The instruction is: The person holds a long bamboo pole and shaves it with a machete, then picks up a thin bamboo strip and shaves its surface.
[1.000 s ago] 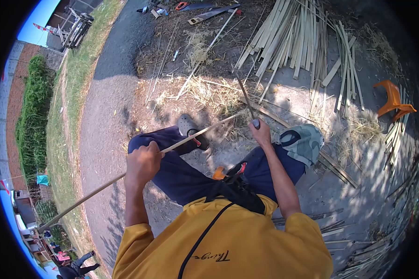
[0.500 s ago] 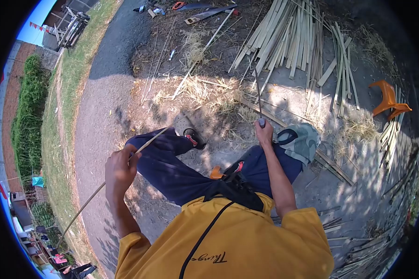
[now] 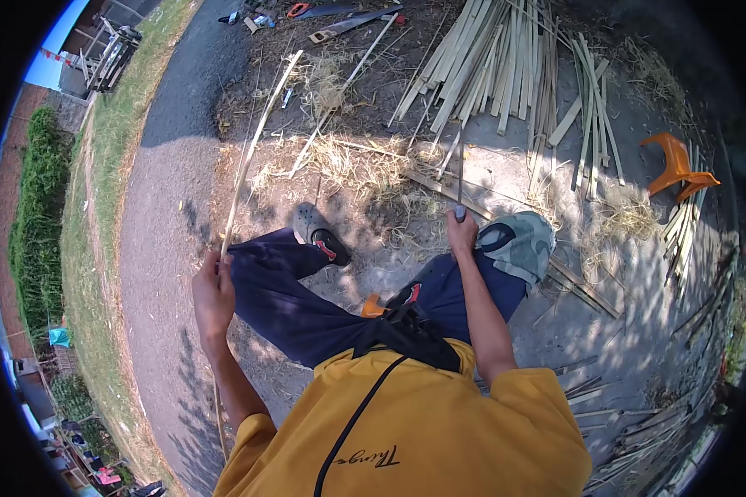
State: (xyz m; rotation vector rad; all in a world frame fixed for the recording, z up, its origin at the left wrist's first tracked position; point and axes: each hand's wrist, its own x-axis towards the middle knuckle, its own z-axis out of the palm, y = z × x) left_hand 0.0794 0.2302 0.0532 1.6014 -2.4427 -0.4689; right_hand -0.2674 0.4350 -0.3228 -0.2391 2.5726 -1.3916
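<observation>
My left hand [image 3: 214, 300] is closed around a long thin bamboo strip [image 3: 253, 157]. The pale upper part of the strip points up and away over the ground, and its lower end runs back beside my left forearm. Above my right thigh, my right hand [image 3: 462, 229] grips the handle of a knife [image 3: 460, 178], its narrow dark blade pointing away from me. A camouflage cloth [image 3: 524, 246] lies over my right knee, close to that hand. The knife and the strip are well apart.
Split bamboo strips [image 3: 481, 62] are spread at the top, with another bundle [image 3: 593, 124] beside them. Two saws [image 3: 348, 26] lie at the top. An orange plastic stool [image 3: 675, 166] is at the right. Shavings [image 3: 348, 166] cover the ground ahead of my feet.
The strip in my left hand has swung from a slant to nearly upright, with more of it beyond the hand. My right hand still holds the knife. The whole view has shifted slightly.
</observation>
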